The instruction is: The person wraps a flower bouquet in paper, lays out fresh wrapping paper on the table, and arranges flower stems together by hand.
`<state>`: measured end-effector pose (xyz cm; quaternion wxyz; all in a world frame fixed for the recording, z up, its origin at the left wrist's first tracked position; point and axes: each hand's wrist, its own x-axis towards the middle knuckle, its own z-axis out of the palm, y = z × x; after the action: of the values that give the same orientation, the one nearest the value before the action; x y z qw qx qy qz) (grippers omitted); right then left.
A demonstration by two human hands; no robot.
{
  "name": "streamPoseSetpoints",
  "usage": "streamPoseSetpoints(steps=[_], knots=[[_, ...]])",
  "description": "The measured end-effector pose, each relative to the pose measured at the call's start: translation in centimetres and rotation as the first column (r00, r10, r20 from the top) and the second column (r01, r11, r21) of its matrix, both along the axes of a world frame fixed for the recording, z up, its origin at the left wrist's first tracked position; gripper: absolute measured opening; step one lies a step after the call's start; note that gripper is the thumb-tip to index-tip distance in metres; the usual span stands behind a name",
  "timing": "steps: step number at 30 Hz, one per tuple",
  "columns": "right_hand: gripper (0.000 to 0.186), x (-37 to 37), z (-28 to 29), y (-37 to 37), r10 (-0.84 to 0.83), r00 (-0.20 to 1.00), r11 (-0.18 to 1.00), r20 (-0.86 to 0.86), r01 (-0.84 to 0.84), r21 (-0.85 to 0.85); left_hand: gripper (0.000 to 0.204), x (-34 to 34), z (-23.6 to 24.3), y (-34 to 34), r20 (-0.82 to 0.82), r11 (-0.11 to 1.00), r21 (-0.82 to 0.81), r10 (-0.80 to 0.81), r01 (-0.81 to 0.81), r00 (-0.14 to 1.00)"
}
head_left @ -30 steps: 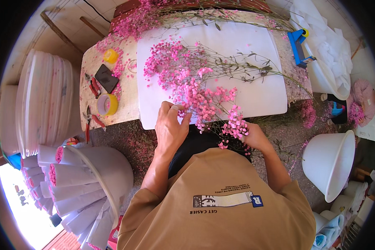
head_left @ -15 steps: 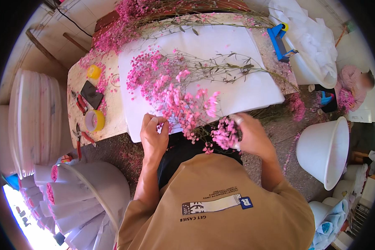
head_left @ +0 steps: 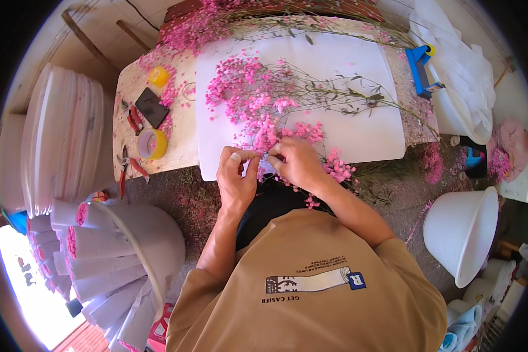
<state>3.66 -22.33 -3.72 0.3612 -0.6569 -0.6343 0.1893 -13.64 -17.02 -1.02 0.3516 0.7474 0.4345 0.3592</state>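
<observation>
My left hand (head_left: pixel 236 179) is closed in a pinch on thin stems at the front edge of the white paper sheets (head_left: pixel 369 132), under a spray of pink small-blossomed flowers (head_left: pixel 258 132). My right hand (head_left: pixel 293 161) is closed just right of it, fingertips pinching among the same stems; exactly what lies between them is partly hidden. Loose blossom clusters (head_left: pixel 337 167) hang over the edge beside my right wrist. A longer branch (head_left: pixel 358 94) with leafy stems lies across the paper above both hands.
The worktable (head_left: pixel 129 97) carries tape rolls (head_left: pixel 152 144), a phone (head_left: pixel 151 107), pruners (head_left: pixel 132 167) and a blue dispenser (head_left: pixel 419 70). A bucket of wrapped bundles (head_left: pixel 105 252) stands lower left, a white tub (head_left: pixel 459 237) right, stacked lids (head_left: pixel 61 141) left. Another person (head_left: pixel 507 149) sits far right.
My right hand has moved left and upward from the hanging clusters to beside my left hand. My left hand still pinches near the paper's front edge.
</observation>
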Motion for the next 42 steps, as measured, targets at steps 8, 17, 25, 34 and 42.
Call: streamPoseSetpoints(steps=[8, 17, 25, 34, 42], knots=[[0.007, -0.6, -0.2, -0.1, 0.005, 0.992, 0.999, -0.127, -0.009, -0.035, 0.013, -2.5, 0.9, 1.3, 0.687, 0.661, -0.650, 0.299, 0.376, 0.662], [0.008, -1.2, -0.7, -0.1, -0.005, 1.000, 1.000, -0.010, 0.005, 0.003, 0.028, -1.2, -1.0, 0.9, -0.114, 0.896, -0.443, -0.095, 0.034, 0.989], [0.007, -2.2, -1.1, 0.2, -0.005, 0.989, 0.999, 0.146, 0.000, 0.033, 0.033, -1.6, -1.5, 0.4, -0.270, 0.985, -0.172, -0.045, -0.003, 0.962], [0.008, -1.9, -0.8, -0.1, -0.070, 0.994, 0.989, -0.082, 0.080, 0.126, 0.020, -1.7, -1.2, 0.1, -0.208, 0.980, -0.197, -0.049, 0.008, 0.977], [0.009, -2.1, -0.8, -0.4, -0.052, 0.988, 0.986, -0.146, 0.074, 0.148, 0.014, -0.3, 0.6, 0.3, -0.135, 0.997, -0.066, -0.039, 0.030, 0.990]])
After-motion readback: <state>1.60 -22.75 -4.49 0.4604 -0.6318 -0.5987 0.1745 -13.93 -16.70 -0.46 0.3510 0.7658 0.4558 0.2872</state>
